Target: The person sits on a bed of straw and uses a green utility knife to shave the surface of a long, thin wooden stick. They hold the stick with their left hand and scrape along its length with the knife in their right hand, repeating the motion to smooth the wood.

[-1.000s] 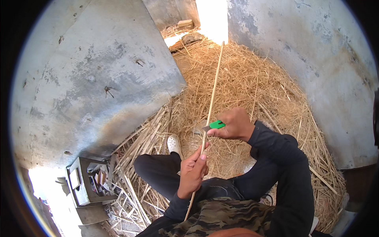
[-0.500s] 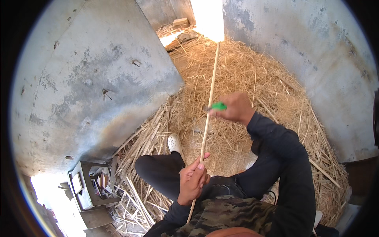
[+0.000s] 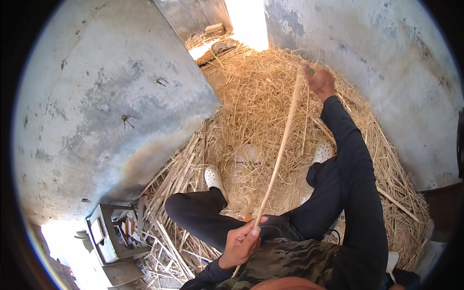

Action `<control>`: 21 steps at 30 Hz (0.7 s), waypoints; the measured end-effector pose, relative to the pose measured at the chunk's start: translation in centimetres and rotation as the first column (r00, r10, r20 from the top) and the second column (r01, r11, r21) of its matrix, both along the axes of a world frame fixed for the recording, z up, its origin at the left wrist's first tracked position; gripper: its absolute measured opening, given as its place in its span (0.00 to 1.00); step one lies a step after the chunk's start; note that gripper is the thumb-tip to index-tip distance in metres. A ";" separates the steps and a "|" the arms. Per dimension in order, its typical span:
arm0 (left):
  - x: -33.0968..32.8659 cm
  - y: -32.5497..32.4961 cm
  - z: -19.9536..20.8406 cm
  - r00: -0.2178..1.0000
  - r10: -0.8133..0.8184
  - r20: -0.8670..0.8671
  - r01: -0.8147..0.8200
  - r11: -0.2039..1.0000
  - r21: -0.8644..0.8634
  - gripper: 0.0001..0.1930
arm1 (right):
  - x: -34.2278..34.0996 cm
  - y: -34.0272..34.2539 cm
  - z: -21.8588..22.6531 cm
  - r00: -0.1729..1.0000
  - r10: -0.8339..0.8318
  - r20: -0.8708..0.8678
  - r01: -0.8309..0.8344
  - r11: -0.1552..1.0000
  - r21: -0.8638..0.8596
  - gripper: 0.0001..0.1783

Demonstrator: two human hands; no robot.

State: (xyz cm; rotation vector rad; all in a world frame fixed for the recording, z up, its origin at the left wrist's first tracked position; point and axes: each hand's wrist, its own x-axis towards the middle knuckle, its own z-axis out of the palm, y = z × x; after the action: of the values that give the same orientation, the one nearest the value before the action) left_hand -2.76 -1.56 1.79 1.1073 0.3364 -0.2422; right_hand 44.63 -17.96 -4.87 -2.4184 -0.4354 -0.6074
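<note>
The left hand [image 3: 240,240], low centre, is gripping a long cane [image 3: 282,147]; the right hand [image 3: 319,79], upper right, is clasping a green tool [image 3: 312,71] over open straw [image 3: 251,104] between walls [image 3: 111,111].

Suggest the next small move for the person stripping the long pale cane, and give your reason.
Probably draw the right hand back down the long pale cane: that arm is stretched to the cane's far end, while the left hand pinches the near end by the lap.

The person sits on the straw [image 3: 261,111], which fills the floor between a wall on the left [image 3: 111,111] and a wall on the right [image 3: 386,63]. A small box [image 3: 113,237] stands at the left wall's foot, beside the left leg [image 3: 203,217]. The long stick [image 3: 282,145] runs forward from the left hand [image 3: 240,241] near the lap to the right hand [image 3: 319,79] far ahead.
</note>
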 end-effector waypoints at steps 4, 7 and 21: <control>-0.3 1.6 -1.5 0.999 0.032 0.004 -0.032 0.993 0.113 0.20 | 2.4 -4.7 -1.4 0.955 -0.010 -0.296 0.127 0.917 0.378 0.40; 2.5 2.9 -3.7 0.962 0.273 0.022 -0.272 0.946 0.176 0.21 | -2.8 -1.3 0.6 0.943 0.200 -0.267 -0.136 0.961 0.239 0.40; 6.8 1.7 -1.3 0.967 0.218 0.134 -0.240 0.954 0.179 0.28 | -16.9 6.1 3.4 0.771 0.637 -0.014 -0.632 0.762 -0.137 0.40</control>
State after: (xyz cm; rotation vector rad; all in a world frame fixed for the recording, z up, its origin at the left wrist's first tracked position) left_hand 4.01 0.10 0.44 1.2569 0.3909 0.0616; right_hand 27.71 -11.82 -1.50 -2.1711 -1.2835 -0.3126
